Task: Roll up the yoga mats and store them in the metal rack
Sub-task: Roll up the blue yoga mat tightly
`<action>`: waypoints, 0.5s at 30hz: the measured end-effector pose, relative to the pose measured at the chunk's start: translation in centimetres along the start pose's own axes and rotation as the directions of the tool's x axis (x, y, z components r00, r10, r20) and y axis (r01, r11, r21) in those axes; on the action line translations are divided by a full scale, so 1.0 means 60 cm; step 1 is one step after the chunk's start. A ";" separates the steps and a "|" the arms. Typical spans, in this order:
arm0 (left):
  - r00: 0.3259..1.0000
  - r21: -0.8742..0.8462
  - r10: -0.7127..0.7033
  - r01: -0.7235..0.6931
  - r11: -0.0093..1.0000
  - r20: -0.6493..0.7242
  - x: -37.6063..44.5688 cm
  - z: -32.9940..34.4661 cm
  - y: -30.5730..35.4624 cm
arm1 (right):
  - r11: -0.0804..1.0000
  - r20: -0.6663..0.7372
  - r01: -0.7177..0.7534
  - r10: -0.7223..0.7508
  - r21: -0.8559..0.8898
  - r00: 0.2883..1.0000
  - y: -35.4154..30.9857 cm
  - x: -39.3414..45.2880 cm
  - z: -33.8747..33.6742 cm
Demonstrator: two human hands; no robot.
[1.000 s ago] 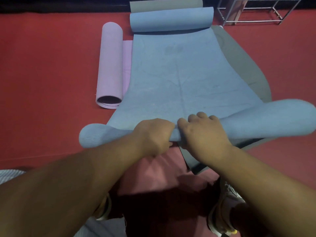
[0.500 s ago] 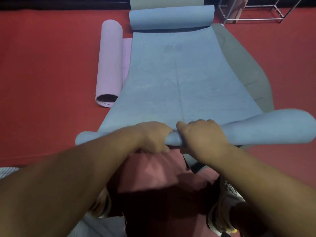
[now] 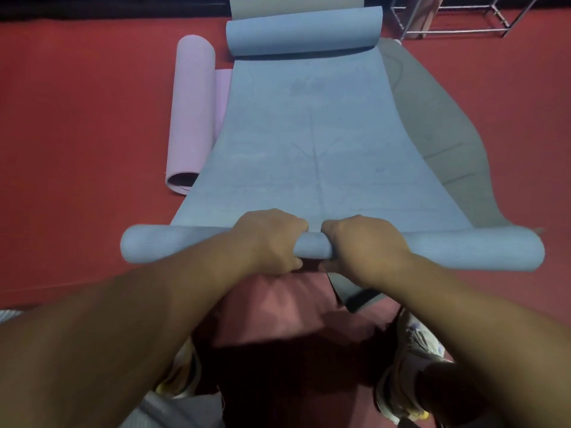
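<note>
— While both hands sit on that blue roll, which step would you say is in hand?

— Rolling, and early in it. The left hand (image 3: 272, 239) and the right hand (image 3: 364, 242) grip the near rolled end of the blue yoga mat (image 3: 309, 143) side by side at its middle, fingers curled over the top of the roll, thumbs underneath as far as I can tell.

— And where does the mat lie?

— Flat on the red floor (image 3: 77, 134), stretching away from the person, with its far end curled into a second roll (image 3: 302, 32). A grey mat (image 3: 438, 125) lies partly under it on the right; a pink mat (image 3: 193, 109), rolled, touches its left edge.

— What does the next move call for?

— I'd judge: pushing the roll forward evenly, keeping both ends square so it doesn't cone, and flattening that far curl as it arrives. The metal rack (image 3: 457, 29) stands at the far right, so carrying comes later.
</note>
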State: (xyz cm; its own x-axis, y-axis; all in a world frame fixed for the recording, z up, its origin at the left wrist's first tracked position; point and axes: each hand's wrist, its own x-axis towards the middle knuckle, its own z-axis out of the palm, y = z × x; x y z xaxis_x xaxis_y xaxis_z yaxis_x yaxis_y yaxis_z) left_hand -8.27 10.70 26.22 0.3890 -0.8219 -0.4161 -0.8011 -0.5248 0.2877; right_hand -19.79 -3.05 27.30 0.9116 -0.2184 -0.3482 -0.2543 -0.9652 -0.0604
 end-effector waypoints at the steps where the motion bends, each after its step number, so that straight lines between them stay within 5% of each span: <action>1: 0.994 0.036 -0.014 0.018 0.999 -0.110 -0.007 0.004 0.004 | 0.999 0.050 -0.005 0.003 0.034 0.999 0.006 0.002 -0.006; 4: 0.959 0.186 0.023 0.031 0.982 -0.282 -0.018 0.034 0.009 | 0.996 0.119 0.005 -0.016 0.087 0.993 0.011 0.004 -0.017; 10: 0.998 0.033 -0.004 0.002 0.999 0.060 -0.008 0.003 -0.021 | 0.998 -0.037 0.027 -0.029 -0.061 0.999 -0.013 -0.004 0.011; 15: 0.962 0.223 -0.003 0.066 0.973 -0.273 -0.024 0.030 0.003 | 0.992 0.074 -0.022 0.013 0.123 0.997 0.015 0.001 0.003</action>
State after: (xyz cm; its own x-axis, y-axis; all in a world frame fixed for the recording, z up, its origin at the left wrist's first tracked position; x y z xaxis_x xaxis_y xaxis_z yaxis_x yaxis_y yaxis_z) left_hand -9.79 12.17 25.33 0.5007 -0.8496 -0.1661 -0.8548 -0.5155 0.0601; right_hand -19.99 -3.89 27.08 0.8819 -0.2200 -0.4170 -0.3123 -0.9352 -0.1670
